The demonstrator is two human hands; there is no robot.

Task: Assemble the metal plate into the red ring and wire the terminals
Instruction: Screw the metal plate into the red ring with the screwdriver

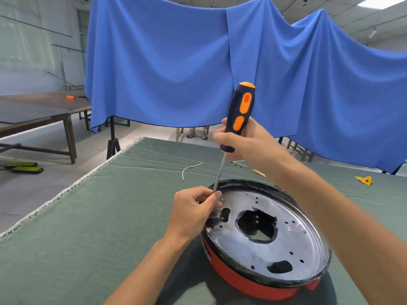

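Note:
A round metal plate (pixel 293 243) with several holes and a large middle cut-out sits inside the red ring (pixel 237 277) on the green table. My right hand (pixel 248 142) grips the black and orange handle of a screwdriver (pixel 239 116), held nearly upright. Its thin shaft runs down to the plate's left rim. My left hand (pixel 191 211) pinches the lower end of the shaft there, so the tip is hidden behind my fingers. A white wire with terminals (pixel 190 169) lies on the cloth beyond the ring.
The green cloth-covered table (pixel 99 216) has its left edge running diagonally. More small wires and parts (pixel 258 172) lie behind my right arm, and a yellow piece (pixel 364 180) at the far right. A blue curtain (pixel 176 62) hangs behind; wooden tables (pixel 44 115) stand at left.

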